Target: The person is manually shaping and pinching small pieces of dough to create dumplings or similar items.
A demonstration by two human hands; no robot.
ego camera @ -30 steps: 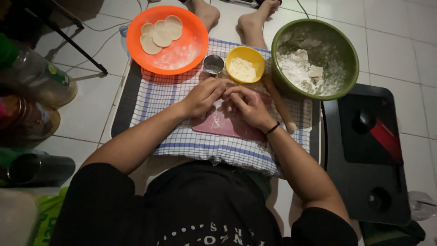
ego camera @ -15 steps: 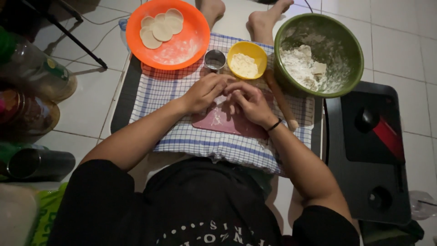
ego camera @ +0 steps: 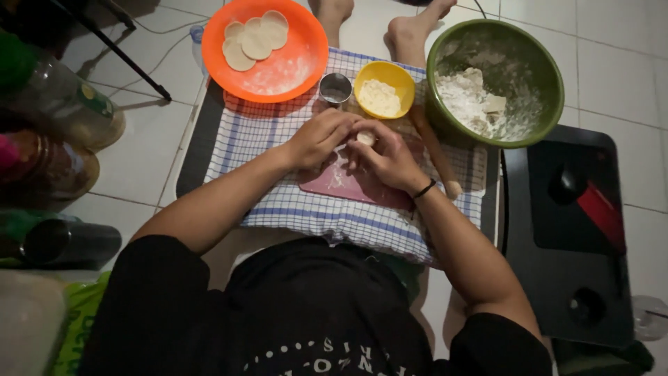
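Both hands are bunched together over the pink board [ego camera: 355, 184]. The left hand [ego camera: 319, 138] curls in from the left, the right hand [ego camera: 387, 157] cups from the other side, and between the fingertips they're pinching a small pale dough piece [ego camera: 364, 138]. Compared with a second ago, the hands have barely shifted; same spot over the board, fingers a touch tighter around the dough, so the shaping is still going on and nothing has been set down yet.

Right above the hands sit a little metal cup [ego camera: 335, 88] and a yellow bowl [ego camera: 384, 88] with pale filling in it. A wooden rolling pin [ego camera: 434, 150] lies slanted just beside the right wrist. The orange plate [ego camera: 292, 69] at the top left holds a few flat dough rounds [ego camera: 255, 40], count looks the same as before. The green bowl [ego camera: 536, 66] on the right has flour and dough scraps. Everything rests on a blue checked cloth [ego camera: 292, 209] over a low worktop [ego camera: 198, 150] on the tiled floor.
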